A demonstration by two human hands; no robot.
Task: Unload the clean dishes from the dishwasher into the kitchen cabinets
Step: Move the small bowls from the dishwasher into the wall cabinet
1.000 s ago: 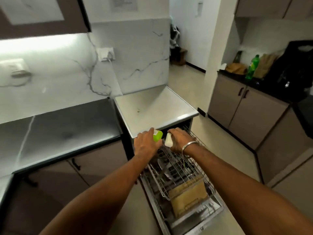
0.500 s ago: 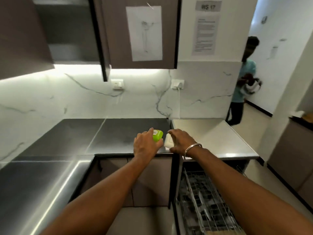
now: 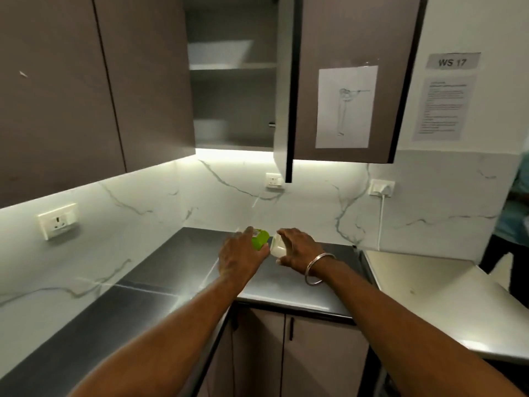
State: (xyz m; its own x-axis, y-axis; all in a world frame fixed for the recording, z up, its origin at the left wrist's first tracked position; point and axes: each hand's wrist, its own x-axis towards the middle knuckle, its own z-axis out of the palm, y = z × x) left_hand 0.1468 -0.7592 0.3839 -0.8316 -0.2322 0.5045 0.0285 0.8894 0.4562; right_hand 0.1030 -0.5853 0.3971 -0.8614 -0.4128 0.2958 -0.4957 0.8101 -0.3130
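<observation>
Wall sign (image 3: 452,62) reads "WS 17" (notice (image 3: 442,110) below illegible).

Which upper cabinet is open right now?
The brown wall cabinet straight above the hands, with its door swung out edge-on and grey shelves showing. The cabinets to its left and the paper-fronted one on its right are shut.

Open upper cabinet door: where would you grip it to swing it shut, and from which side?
Grip the open brown cabinet door by its free vertical edge near the bottom corner, coming from below and the right. No handle shows on it; that corner hangs lowest, nearest the hands, and farthest from the hinge, so probably swings easiest.
</observation>
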